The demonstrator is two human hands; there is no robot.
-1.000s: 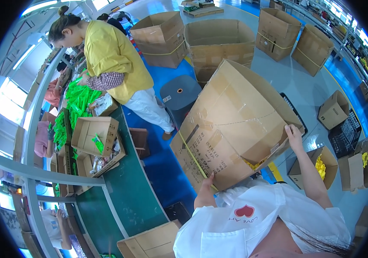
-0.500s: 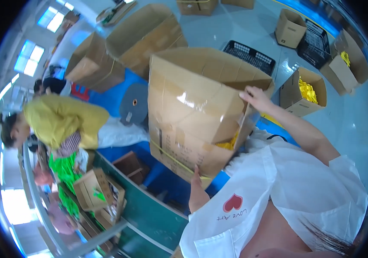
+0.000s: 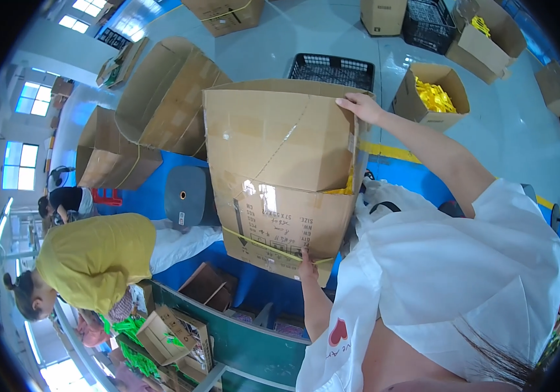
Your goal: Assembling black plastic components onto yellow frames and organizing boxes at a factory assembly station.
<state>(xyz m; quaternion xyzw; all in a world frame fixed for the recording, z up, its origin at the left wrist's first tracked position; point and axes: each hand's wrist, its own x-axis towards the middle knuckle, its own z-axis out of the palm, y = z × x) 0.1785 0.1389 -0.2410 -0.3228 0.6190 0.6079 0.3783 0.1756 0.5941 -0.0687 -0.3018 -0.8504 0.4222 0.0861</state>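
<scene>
Both hands are gripping the box (image 3: pixel 280 176): right hand (image 3: pixel 358 106) closing over its top edge, left hand (image 3: pixel 306 268) apparently pinching its bottom. Box is hanging lifted, not yet set down.

The floor (image 3: pixel 332 39) is smooth, grey and shiny, with a blue area (image 3: pixel 129 189) and a yellow line (image 3: pixel 391 151) at its border. Bright windows (image 3: pixel 28 104) stand on the left wall and give daylight. A long green table (image 3: pixel 254 343) runs along the lower part. Many cardboard boxes (image 3: pixel 162 98) and a black plastic crate (image 3: pixel 332 68) stand on the floor.
</scene>
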